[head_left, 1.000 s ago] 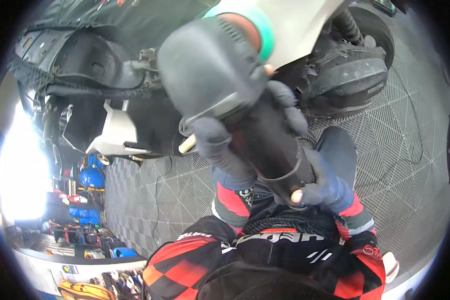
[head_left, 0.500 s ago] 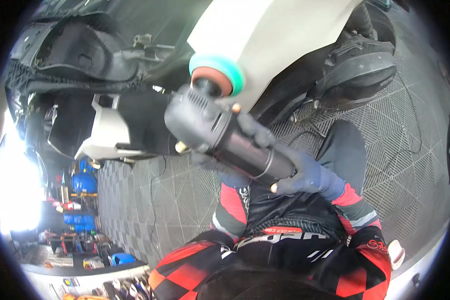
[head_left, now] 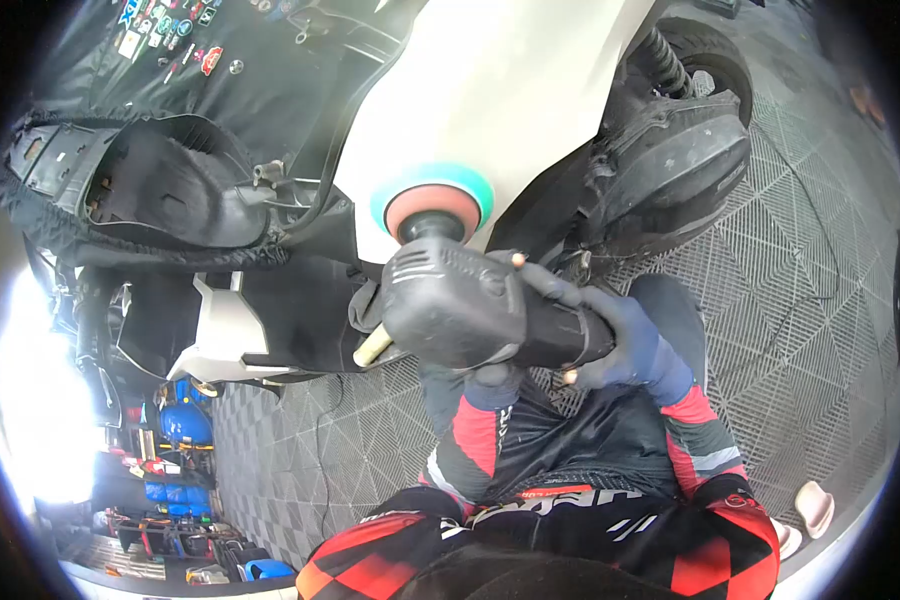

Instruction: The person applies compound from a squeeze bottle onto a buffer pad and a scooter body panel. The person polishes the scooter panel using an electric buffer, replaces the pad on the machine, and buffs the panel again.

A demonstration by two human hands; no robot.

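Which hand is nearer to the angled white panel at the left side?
Left. The left hand, under the polisher, is right of the angled white panel; the right hand, at the polisher's rear, is farther right.

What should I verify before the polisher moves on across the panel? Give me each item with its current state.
1. Right hand wrapped round the polisher: ok.
2. Left hand gripping firmly: cannot tell; the polisher hides most of it.
3. Pad facing the panel: ok.
4. Pad well inside the panel's edges: not ok; it sits near the lower edge in view.
5. Right hand's fingers off the pad: ok.
6. Pad stopped or spinning: cannot tell.
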